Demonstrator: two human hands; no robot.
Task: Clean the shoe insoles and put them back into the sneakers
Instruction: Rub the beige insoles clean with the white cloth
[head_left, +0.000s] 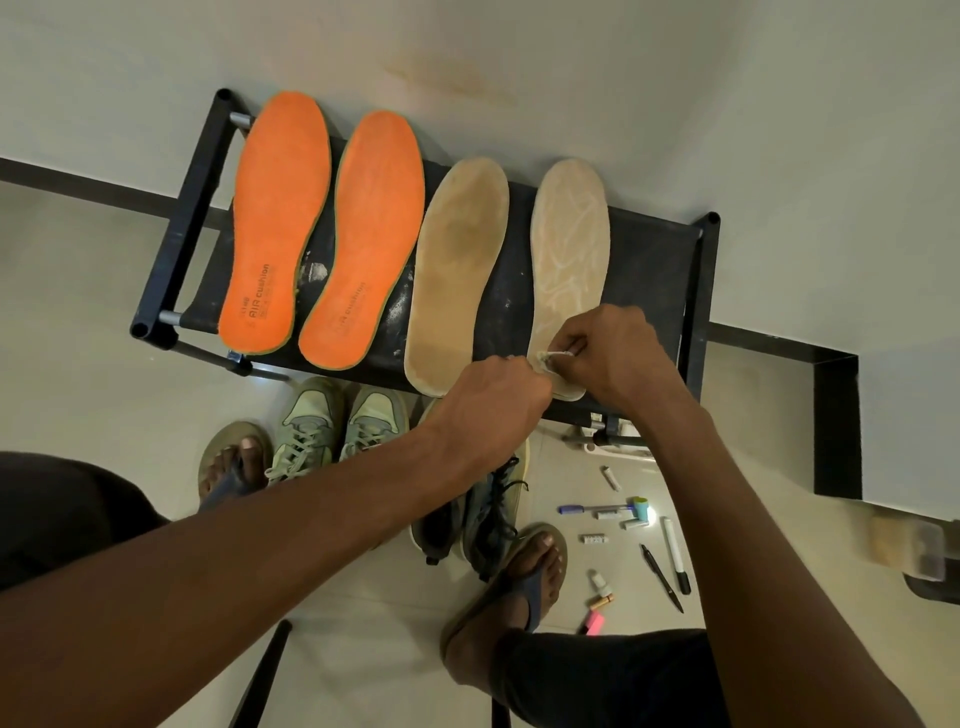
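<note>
Black rack (655, 270): 2 orange insoles (280, 218) (366, 244), 2 tan insoles (457, 270) (569, 244) side by side.

Heel of rightmost beige insole (569, 249) hidden under both hands. Tool in right hand (613, 353) mostly covered by fingers; type unclear. Left hand (493, 400) fingers turned away, grip not visible. Dark sneakers (478, 514) partly behind left forearm. Small floor items (613, 514) too small to identify. Object (914, 551) at right edge blurred.

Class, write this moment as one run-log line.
left hand: steadies beige insole | right hand: scrubs its heel with small brush | rack
</note>
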